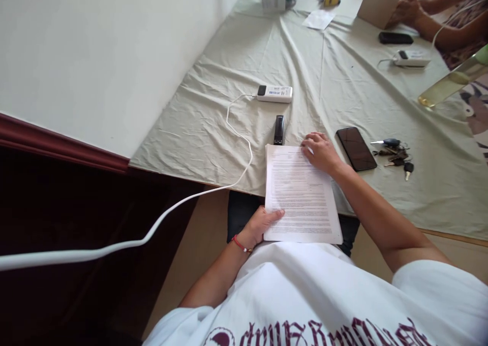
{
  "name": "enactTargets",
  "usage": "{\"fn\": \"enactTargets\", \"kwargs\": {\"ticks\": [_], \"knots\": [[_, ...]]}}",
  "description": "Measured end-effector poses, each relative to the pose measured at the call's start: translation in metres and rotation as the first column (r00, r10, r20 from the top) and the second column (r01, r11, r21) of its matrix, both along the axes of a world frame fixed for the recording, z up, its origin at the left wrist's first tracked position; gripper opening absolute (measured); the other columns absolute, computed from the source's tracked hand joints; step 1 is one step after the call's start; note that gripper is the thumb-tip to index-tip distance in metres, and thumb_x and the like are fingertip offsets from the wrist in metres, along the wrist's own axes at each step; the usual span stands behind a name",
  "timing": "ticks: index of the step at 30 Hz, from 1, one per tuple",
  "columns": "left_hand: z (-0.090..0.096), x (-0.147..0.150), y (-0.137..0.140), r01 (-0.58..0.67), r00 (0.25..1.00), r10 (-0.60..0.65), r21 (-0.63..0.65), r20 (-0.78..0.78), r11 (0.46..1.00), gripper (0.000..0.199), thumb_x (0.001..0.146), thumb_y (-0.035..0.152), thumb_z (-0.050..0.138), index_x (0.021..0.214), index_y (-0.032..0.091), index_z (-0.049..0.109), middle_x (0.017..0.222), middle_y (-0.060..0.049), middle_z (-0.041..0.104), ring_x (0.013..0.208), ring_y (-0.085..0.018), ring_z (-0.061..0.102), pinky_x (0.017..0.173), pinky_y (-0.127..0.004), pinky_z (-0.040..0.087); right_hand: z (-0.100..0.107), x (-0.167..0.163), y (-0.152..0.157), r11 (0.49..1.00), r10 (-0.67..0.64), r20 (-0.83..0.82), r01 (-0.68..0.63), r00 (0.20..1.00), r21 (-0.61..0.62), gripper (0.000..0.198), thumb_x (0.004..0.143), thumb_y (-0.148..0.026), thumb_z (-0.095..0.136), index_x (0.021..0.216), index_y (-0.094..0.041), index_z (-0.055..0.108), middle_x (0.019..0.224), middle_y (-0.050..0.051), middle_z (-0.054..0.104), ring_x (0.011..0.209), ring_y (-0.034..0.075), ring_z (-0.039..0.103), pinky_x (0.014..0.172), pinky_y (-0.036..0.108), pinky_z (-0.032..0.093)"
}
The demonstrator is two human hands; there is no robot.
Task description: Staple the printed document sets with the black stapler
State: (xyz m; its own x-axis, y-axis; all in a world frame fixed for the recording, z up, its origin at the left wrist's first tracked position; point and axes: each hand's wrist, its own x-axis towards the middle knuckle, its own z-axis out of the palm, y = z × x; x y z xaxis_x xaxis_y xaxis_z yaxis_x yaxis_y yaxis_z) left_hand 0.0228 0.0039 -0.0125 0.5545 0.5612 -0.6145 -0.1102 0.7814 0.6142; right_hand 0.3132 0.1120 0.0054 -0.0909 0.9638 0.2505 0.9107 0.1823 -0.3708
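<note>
A stack of printed papers (299,193) lies partly on the table's front edge and reaches back over my lap. My left hand (265,221) grips its lower left edge, thumb on top and the other fingers hidden underneath. At the top right corner of the papers, my right hand (319,150) is closed on the edge with bent fingers. Just beyond the top edge stands a black stapler (279,130), close to the sheets. To the right of my right hand lies a dark-screened phone (356,149).
Beyond the stapler is a white device (274,94) with a white cable (190,197) trailing left off the table. Keys (398,155) lie at right, near a tilted bottle (450,84). Across the cloth-covered table (206,117), another person's hands (409,8) hold a cardboard box (379,3).
</note>
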Motion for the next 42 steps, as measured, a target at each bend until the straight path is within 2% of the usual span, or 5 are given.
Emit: {"fn": "enactTargets", "kwargs": {"ticks": [12, 24, 30, 36, 42], "knots": [[0.002, 0.003, -0.001, -0.003, 1.000, 0.001, -0.048, -0.031, 0.999, 0.057, 0.061, 0.038, 0.094, 0.107, 0.009, 0.078, 0.107, -0.018, 0.079, 0.099, -0.034, 0.076, 0.104, -0.050, 0.052, -0.008, 0.013, 0.004, 0.984, -0.135, -0.193, 0.154, 0.972, 0.085, 0.029, 0.096, -0.032, 0.051, 0.076, -0.022, 0.069, 0.088, 0.011, 0.067, 0.094, 0.028, 0.059, 0.096, 0.045, 0.048], [0.009, 0.010, -0.004, -0.043, 0.999, 0.043, -0.063, 0.004, 0.997, 0.057, 0.069, 0.034, 0.090, 0.118, 0.012, 0.074, 0.121, -0.017, 0.076, 0.114, -0.035, 0.071, 0.108, -0.052, 0.052, -0.012, 0.013, 0.003, 0.994, -0.019, -0.217, 0.041, 0.976, 0.101, 0.028, 0.098, -0.035, 0.054, 0.093, -0.024, 0.079, 0.095, 0.009, 0.071, 0.100, 0.027, 0.058, 0.100, 0.044, 0.047], [0.010, 0.014, -0.006, -0.044, 0.999, 0.042, -0.047, -0.026, 0.998, 0.061, 0.067, 0.037, 0.092, 0.119, 0.012, 0.073, 0.123, -0.017, 0.075, 0.116, -0.035, 0.070, 0.110, -0.052, 0.051, -0.006, 0.006, 0.000, 0.996, -0.056, -0.149, 0.065, 0.987, 0.058, 0.027, 0.098, -0.029, 0.054, 0.106, -0.024, 0.079, 0.103, 0.011, 0.069, 0.110, 0.031, 0.053, 0.103, 0.047, 0.046], [0.005, 0.014, -0.007, 0.041, 0.993, -0.029, 0.102, -0.112, 0.994, 0.060, 0.068, 0.049, 0.090, 0.112, 0.011, 0.077, 0.118, -0.018, 0.076, 0.107, -0.035, 0.073, 0.107, -0.053, 0.051, -0.001, -0.004, -0.002, 0.997, -0.062, -0.064, 0.065, 0.996, 0.048, 0.028, 0.100, -0.028, 0.052, 0.099, -0.025, 0.080, 0.106, 0.013, 0.068, 0.118, 0.033, 0.050, 0.102, 0.048, 0.046], [0.002, 0.013, -0.007, 0.152, 0.975, -0.104, 0.250, -0.194, 0.956, 0.061, 0.074, 0.057, 0.083, 0.114, 0.012, 0.077, 0.120, -0.017, 0.076, 0.117, -0.036, 0.069, 0.109, -0.052, 0.050, -0.001, -0.003, -0.002, 0.996, 0.027, -0.093, -0.019, 0.995, 0.086, 0.029, 0.101, -0.029, 0.051, 0.112, -0.023, 0.077, 0.112, 0.011, 0.073, 0.126, 0.032, 0.053, 0.111, 0.051, 0.040]]}}
